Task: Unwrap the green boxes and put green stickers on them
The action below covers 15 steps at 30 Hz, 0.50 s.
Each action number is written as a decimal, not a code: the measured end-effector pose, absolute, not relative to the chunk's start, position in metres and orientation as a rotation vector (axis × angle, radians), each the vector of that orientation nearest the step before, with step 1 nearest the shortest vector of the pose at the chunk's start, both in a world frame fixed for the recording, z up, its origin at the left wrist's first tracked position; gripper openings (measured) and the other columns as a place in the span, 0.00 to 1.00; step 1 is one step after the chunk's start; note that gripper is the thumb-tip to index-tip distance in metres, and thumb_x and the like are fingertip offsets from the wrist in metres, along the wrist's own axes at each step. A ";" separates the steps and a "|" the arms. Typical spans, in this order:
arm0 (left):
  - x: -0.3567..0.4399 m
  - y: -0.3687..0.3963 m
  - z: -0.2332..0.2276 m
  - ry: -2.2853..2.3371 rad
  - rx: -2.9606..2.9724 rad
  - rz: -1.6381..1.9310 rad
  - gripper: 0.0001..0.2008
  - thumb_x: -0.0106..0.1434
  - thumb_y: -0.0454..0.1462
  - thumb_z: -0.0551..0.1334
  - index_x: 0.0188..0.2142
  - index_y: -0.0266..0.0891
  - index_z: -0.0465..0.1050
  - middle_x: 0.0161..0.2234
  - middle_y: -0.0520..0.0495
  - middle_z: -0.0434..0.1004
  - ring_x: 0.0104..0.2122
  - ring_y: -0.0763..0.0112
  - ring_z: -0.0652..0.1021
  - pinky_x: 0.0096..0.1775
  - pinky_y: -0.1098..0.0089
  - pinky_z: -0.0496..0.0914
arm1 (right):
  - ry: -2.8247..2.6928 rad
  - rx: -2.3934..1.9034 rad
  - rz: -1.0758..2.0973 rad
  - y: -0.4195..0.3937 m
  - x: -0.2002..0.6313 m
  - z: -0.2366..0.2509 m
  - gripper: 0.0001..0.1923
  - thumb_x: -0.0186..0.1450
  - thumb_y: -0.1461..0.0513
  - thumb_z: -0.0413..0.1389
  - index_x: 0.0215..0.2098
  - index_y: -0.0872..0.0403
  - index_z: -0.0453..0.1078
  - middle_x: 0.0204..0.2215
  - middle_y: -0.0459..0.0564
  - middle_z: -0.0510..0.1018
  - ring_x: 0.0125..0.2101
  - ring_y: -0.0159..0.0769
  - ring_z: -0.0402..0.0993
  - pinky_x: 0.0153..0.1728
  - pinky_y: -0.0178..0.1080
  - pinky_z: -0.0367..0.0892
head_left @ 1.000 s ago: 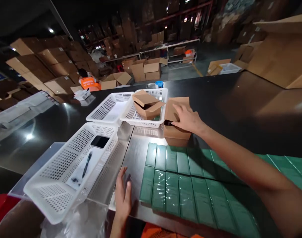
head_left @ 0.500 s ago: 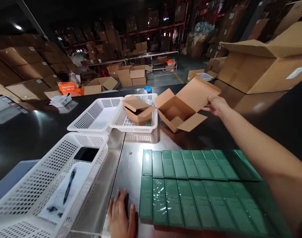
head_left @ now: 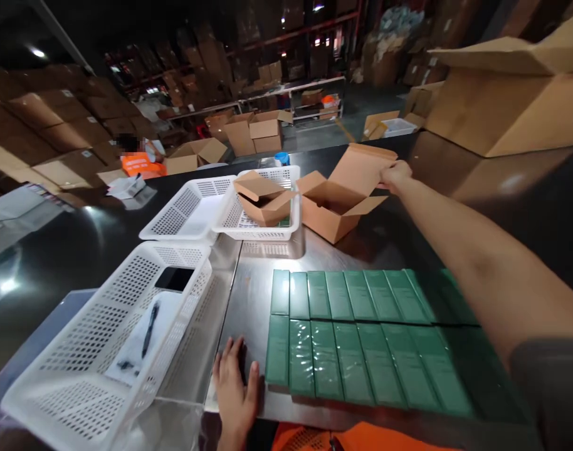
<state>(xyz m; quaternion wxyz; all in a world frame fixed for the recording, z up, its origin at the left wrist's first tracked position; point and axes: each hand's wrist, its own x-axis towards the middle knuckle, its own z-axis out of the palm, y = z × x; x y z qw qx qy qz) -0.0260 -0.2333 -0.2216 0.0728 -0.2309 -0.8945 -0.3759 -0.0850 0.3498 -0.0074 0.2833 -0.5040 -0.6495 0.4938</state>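
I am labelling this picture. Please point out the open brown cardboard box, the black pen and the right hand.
Open brown cardboard box [head_left: 331, 222], head view, on its front wall.
Black pen [head_left: 150, 329], head view, mid-barrel.
Right hand [head_left: 396, 176], head view, on its back, at the lid.

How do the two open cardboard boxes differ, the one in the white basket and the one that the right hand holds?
The box in the basket sits inside the far white basket; the held box rests on the steel table. The right hand grips the held box's raised lid; no hand touches the other. Both are brown cardboard.
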 end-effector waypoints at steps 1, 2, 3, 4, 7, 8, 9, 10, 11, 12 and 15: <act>-0.027 -0.234 -0.218 -2.699 -0.702 -1.160 0.24 0.69 0.48 0.56 0.60 0.42 0.66 0.60 0.36 0.71 0.64 0.47 0.65 0.64 0.40 0.53 | -1.768 -1.329 1.361 0.349 -0.086 -0.006 0.18 0.74 0.60 0.52 0.60 0.59 0.63 0.55 0.58 0.71 0.47 0.38 0.73 0.47 0.49 0.72; -0.028 -0.233 -0.213 -2.705 -0.696 -1.198 0.24 0.69 0.48 0.56 0.60 0.42 0.66 0.60 0.36 0.70 0.64 0.47 0.66 0.63 0.40 0.55 | -1.807 -1.303 1.405 0.348 -0.087 -0.003 0.18 0.74 0.59 0.53 0.58 0.58 0.65 0.53 0.57 0.72 0.46 0.37 0.74 0.46 0.48 0.73; -0.031 -0.231 -0.205 -2.700 -0.682 -1.236 0.24 0.69 0.48 0.56 0.61 0.42 0.65 0.61 0.36 0.69 0.63 0.47 0.65 0.62 0.40 0.57 | -1.853 -1.269 1.447 0.347 -0.088 -0.001 0.17 0.74 0.59 0.53 0.57 0.58 0.66 0.52 0.56 0.73 0.46 0.37 0.75 0.46 0.48 0.73; -0.036 -0.228 -0.195 -2.684 -0.674 -1.270 0.24 0.69 0.47 0.57 0.61 0.42 0.65 0.61 0.35 0.68 0.63 0.47 0.65 0.61 0.41 0.59 | -1.898 -1.232 1.477 0.345 -0.088 0.001 0.17 0.73 0.59 0.53 0.57 0.58 0.66 0.52 0.56 0.73 0.46 0.37 0.75 0.46 0.47 0.73; -0.064 -0.205 -0.149 -2.544 -0.764 -1.274 0.21 0.66 0.46 0.62 0.57 0.44 0.69 0.58 0.37 0.71 0.63 0.47 0.66 0.61 0.43 0.60 | -1.999 -1.111 1.467 0.338 -0.083 0.004 0.29 0.69 0.59 0.60 0.63 0.62 0.58 0.58 0.64 0.69 0.51 0.39 0.72 0.51 0.45 0.69; -0.080 -0.193 -0.130 -2.470 -0.828 -1.259 0.20 0.65 0.45 0.63 0.55 0.44 0.70 0.55 0.39 0.74 0.62 0.47 0.67 0.61 0.44 0.60 | -2.017 -1.081 1.438 0.335 -0.078 0.003 0.37 0.65 0.59 0.63 0.66 0.63 0.54 0.61 0.67 0.66 0.54 0.40 0.70 0.53 0.45 0.67; -0.097 -0.178 -0.111 -2.404 -0.880 -1.235 0.19 0.65 0.44 0.63 0.55 0.44 0.70 0.54 0.39 0.74 0.60 0.47 0.68 0.61 0.46 0.61 | -2.023 -1.061 1.402 0.332 -0.071 0.000 0.45 0.61 0.58 0.67 0.68 0.62 0.50 0.63 0.69 0.63 0.56 0.42 0.67 0.55 0.44 0.66; -0.117 -0.161 -0.093 -2.349 -0.939 -1.210 0.19 0.64 0.44 0.64 0.54 0.43 0.71 0.53 0.39 0.74 0.58 0.47 0.70 0.60 0.47 0.61 | -2.025 -1.033 1.362 0.328 -0.062 -0.004 0.51 0.57 0.59 0.70 0.69 0.60 0.47 0.64 0.70 0.61 0.58 0.44 0.66 0.56 0.44 0.65; -0.138 -0.141 -0.075 -2.340 -0.996 -1.171 0.20 0.64 0.44 0.64 0.54 0.42 0.71 0.54 0.39 0.74 0.58 0.47 0.70 0.61 0.48 0.61 | -2.025 -0.986 1.321 0.324 -0.050 -0.010 0.55 0.53 0.59 0.72 0.69 0.57 0.46 0.65 0.69 0.60 0.59 0.46 0.65 0.56 0.44 0.65; -0.159 -0.120 -0.060 -2.371 -1.034 -1.119 0.20 0.63 0.43 0.64 0.53 0.40 0.72 0.54 0.38 0.74 0.58 0.46 0.70 0.61 0.48 0.60 | -2.026 -0.925 1.280 0.319 -0.036 -0.017 0.56 0.51 0.59 0.73 0.68 0.54 0.47 0.65 0.68 0.60 0.59 0.47 0.66 0.56 0.45 0.66; -0.223 -0.050 -0.029 -2.750 -0.857 -0.872 0.19 0.63 0.42 0.64 0.52 0.38 0.73 0.54 0.34 0.73 0.57 0.40 0.71 0.59 0.45 0.61 | -2.074 -0.632 1.112 0.303 0.019 -0.044 0.54 0.46 0.54 0.74 0.64 0.49 0.52 0.60 0.65 0.66 0.56 0.53 0.70 0.55 0.50 0.70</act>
